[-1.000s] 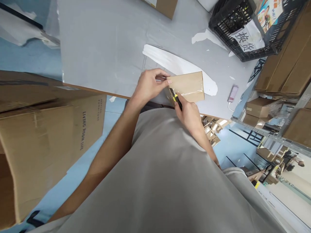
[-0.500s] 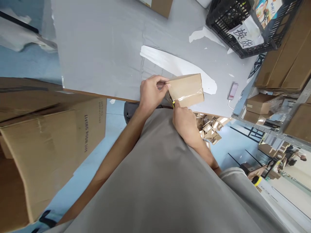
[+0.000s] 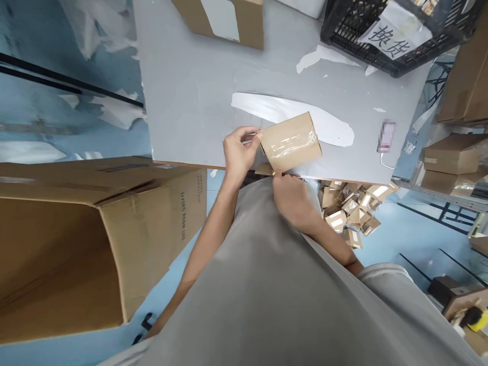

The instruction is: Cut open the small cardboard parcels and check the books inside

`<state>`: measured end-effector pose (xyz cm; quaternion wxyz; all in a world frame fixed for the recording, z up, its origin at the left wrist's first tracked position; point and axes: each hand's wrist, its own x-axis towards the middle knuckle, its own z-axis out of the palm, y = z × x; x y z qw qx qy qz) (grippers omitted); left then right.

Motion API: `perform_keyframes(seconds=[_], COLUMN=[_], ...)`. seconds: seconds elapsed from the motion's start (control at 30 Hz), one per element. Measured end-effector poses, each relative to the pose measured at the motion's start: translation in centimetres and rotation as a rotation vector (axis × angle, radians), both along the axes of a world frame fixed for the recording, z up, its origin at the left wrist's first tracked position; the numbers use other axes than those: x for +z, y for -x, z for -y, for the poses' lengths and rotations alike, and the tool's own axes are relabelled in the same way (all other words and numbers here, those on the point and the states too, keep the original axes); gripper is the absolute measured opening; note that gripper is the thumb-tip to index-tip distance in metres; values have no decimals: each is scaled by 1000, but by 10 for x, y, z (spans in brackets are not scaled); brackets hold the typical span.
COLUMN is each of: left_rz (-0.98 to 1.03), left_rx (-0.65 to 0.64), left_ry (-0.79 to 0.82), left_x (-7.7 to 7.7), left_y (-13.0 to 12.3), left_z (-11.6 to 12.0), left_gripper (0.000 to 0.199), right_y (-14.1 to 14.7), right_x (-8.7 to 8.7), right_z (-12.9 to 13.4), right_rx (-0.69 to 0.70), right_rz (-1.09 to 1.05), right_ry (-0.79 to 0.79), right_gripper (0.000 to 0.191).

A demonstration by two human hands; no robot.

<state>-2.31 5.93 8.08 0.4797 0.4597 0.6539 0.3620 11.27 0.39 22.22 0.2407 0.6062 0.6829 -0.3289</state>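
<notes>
A small brown cardboard box (image 3: 293,141) with shiny clear tape on its upper face rests near the front edge of the grey table (image 3: 183,101). My left hand (image 3: 241,151) pinches the box's left edge between thumb and fingers. At the box's lower left, my right hand (image 3: 293,197) is closed around a small yellow tool (image 3: 273,173), of which only a bit shows. A flap sticks out below the box, beside the right hand. Under and behind the box lies a long white paper strip (image 3: 293,114).
A black crate (image 3: 366,43) with a paper sign stands at the back right, a larger carton (image 3: 247,23) at the back. A pixelated pinkish item (image 3: 387,136) lies right. Big open carton (image 3: 152,244) at left; many small boxes (image 3: 351,206) below the table's edge.
The view has shifted left. The box has tilted, showing more of its taped face, and a flap now sticks out below it. My right hand has moved down slightly, to the box's lower edge.
</notes>
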Motion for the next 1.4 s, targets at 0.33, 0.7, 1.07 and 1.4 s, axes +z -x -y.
perform_keyframes(seconds=[0.33, 0.7, 1.07, 1.4], left_rz=[-72, 25, -21, -30], left_rx=[34, -195, -249, -271], left_ry=[-95, -154, -179, -194], left_x=[15, 46, 34, 28], left_y=[-6, -62, -79, -80], left_z=[2, -14, -9, -4], left_gripper=[40, 17, 31, 18], right_y=[-80, -142, -143, -135], right_x=[-1, -76, -67, -65], right_z=[-5, -12, 8, -8], right_rx=[-328, -629, -667, -509], right_rz=[-134, -214, -274, -304], right_ry=[-331, -370, -402, -496], right_gripper=[40, 37, 39, 43])
